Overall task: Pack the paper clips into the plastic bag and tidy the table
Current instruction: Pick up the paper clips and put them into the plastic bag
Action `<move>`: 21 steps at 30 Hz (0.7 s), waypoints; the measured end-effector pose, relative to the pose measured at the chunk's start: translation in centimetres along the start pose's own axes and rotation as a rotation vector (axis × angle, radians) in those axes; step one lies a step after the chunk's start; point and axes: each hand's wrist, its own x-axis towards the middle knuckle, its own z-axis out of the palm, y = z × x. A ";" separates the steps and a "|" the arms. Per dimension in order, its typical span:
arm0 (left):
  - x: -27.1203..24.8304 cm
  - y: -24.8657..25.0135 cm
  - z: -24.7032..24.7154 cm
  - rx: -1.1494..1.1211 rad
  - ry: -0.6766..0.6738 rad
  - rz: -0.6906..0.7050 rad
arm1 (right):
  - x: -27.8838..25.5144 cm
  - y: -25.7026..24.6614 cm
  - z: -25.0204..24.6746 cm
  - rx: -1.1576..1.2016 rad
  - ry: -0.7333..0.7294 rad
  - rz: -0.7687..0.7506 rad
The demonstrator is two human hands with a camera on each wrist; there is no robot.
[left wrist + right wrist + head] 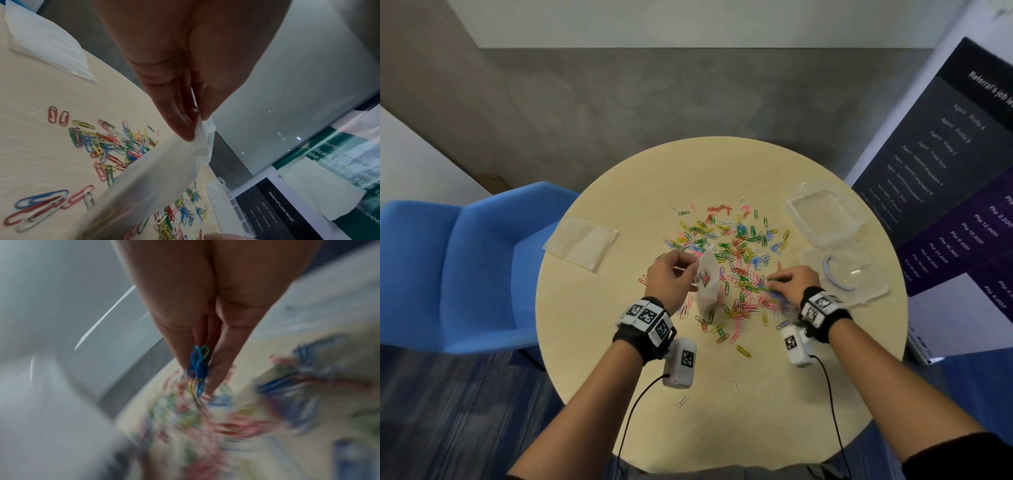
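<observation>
Coloured paper clips [736, 246] lie scattered over the middle of the round wooden table [619, 178]. My left hand [674, 274] pinches the top edge of a small clear plastic bag [707, 287], which hangs upright with a few clips inside. In the left wrist view the fingers [180, 123] pinch the bag [156, 175] at its rim above the clips [111, 146]. My right hand [787, 282] is down on the pile to the bag's right. The blurred right wrist view shows my right hand [203, 386] pinching a few blue and green clips [198, 368].
A stack of flat plastic bags [582, 243] lies at the table's left. An open clear plastic box [825, 216] with its lid [842, 274] sits at the right edge. A blue chair [465, 260] stands left of the table, a dark poster [945, 171] at the right.
</observation>
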 end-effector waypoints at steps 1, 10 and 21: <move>0.0 0.1 0.0 -0.001 -0.002 -0.002 | -0.4 -0.4 -0.5 0.183 -0.038 0.056; 0.0 0.6 1.7 0.003 -0.042 0.024 | -4.6 -9.6 -0.7 0.920 -0.444 0.078; -0.2 0.9 2.5 0.002 -0.063 0.040 | -5.3 -12.4 2.1 -0.049 -0.207 -0.202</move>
